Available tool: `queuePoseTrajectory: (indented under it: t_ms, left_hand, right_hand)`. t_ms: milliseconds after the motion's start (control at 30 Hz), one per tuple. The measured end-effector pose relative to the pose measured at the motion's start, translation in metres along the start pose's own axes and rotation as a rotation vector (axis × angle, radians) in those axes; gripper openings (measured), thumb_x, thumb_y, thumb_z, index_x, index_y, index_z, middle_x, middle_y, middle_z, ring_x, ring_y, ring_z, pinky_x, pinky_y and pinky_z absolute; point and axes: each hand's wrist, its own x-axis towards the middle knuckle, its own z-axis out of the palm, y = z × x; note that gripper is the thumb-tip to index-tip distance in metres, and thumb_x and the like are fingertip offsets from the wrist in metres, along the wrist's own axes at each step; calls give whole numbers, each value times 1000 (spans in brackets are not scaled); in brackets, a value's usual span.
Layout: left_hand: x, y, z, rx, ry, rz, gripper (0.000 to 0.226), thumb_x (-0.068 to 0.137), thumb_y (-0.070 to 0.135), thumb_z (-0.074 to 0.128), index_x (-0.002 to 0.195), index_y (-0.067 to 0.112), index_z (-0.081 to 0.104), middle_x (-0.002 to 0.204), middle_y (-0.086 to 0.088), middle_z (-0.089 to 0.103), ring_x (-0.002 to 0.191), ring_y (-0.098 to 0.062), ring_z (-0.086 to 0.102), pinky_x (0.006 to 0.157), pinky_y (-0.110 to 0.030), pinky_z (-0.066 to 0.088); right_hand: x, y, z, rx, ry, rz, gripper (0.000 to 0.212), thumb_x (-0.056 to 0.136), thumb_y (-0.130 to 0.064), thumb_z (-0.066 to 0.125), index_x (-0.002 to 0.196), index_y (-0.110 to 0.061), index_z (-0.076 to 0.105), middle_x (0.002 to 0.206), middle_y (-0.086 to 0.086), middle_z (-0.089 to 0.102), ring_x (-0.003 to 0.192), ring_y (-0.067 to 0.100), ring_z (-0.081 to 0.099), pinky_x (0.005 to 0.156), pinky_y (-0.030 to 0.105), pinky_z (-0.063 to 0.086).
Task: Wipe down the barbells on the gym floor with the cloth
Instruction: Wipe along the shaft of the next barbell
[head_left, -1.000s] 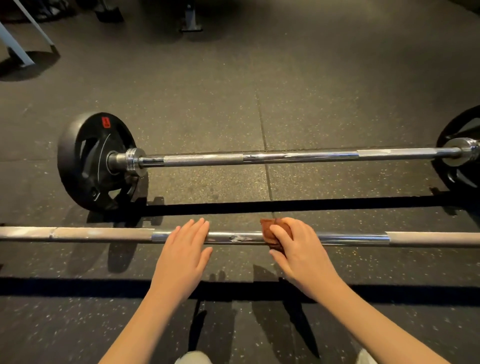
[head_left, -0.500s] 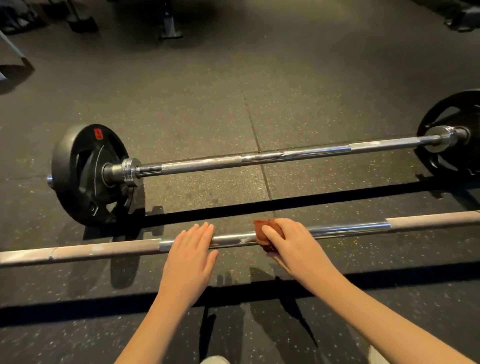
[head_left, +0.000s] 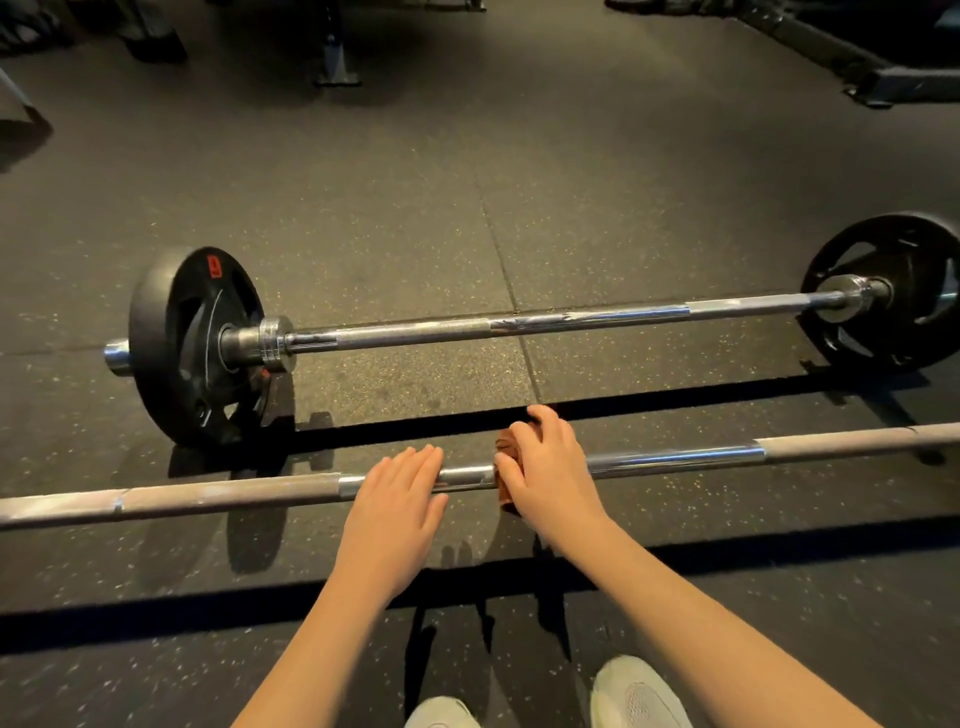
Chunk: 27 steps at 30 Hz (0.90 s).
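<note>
The near bar (head_left: 208, 496) looks heavy, stiff and smooth, and may roll, so it is best steadied from above. The soft cloth (head_left: 506, 457) wraps its chrome middle. The right grip (head_left: 550, 467) curls round cloth and bar together. The left grip (head_left: 395, 499) lies flat on the bar, fingers straight, just left of the cloth. The loaded barbell (head_left: 571, 319) lies beyond the near bar.

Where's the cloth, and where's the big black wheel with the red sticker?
cloth (head_left: 503, 447): head view, its brown top fold.
weight plate (head_left: 192, 317): head view, middle of its black face.
</note>
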Motion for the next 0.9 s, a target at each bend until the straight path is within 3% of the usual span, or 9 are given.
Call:
queuePoseTrajectory:
  t_ms: [100,167,300,367,467,567,700,800,900]
  left_hand:
    - [2,-4,1,8,5,12,54,91,38,33,128,10,60,127,-5,63,117,-24,60,102,-33,25]
    - [2,-7,1,3,-4,3,57,92,41,29,131,11,58,130,-4,61,121,-24,57,105,-32,24]
    - [1,-3,-6,-33,-35,7,79,85,53,2,148,17,36,150,3,40,140,-17,33,117,-31,13]
    - [1,0,-7,-40,-48,9,82,84,54,0,149,17,34,151,2,38,141,-17,31,117,-32,13]
    - [3,-1,-7,-5,-66,16,70,89,49,17,139,12,49,139,-3,53,130,-23,48,111,-40,31]
    - [3,-4,-8,12,-62,20,57,89,41,33,128,9,59,123,-4,64,112,-24,61,101,-35,39]
    - [2,-3,-11,15,-39,28,53,89,39,36,125,8,61,120,-4,65,108,-24,63,98,-30,26]
    - [2,0,-10,5,-38,25,55,91,40,33,128,9,58,125,-3,63,114,-23,60,103,-33,30]
    - [0,-1,-6,16,-51,4,58,91,42,29,131,10,56,128,-3,61,120,-23,57,105,-40,37]
  right_hand:
    - [-11,-26,17,-41,-49,-237,40,82,-38,46,112,-15,58,105,6,57,94,29,56,82,43,50]
    - [-4,-16,15,-59,-52,-281,42,81,-41,44,112,-17,58,99,5,57,87,28,57,76,41,50]
    - [-4,23,-6,-64,65,51,37,95,-38,47,126,-20,55,101,8,59,90,29,57,79,40,44]
    - [-6,21,-4,-70,109,166,28,97,-35,48,119,-20,57,104,8,57,95,30,54,83,40,40]
    - [-6,-20,16,-45,106,58,33,88,-47,43,97,-21,60,101,5,57,92,27,54,82,40,43]
    - [-8,-34,31,-63,120,-117,31,84,-47,46,93,-22,62,99,4,57,89,25,55,81,39,47]
    - [-8,3,16,-119,301,67,25,85,-36,50,84,-17,65,94,5,55,90,26,52,88,43,44]
    - [-10,14,14,-153,356,247,13,87,-26,63,91,-14,66,90,6,57,89,28,54,91,48,46]
    - [-12,-5,23,-57,318,91,14,86,-25,63,95,-15,62,90,4,56,88,26,51,87,42,45]
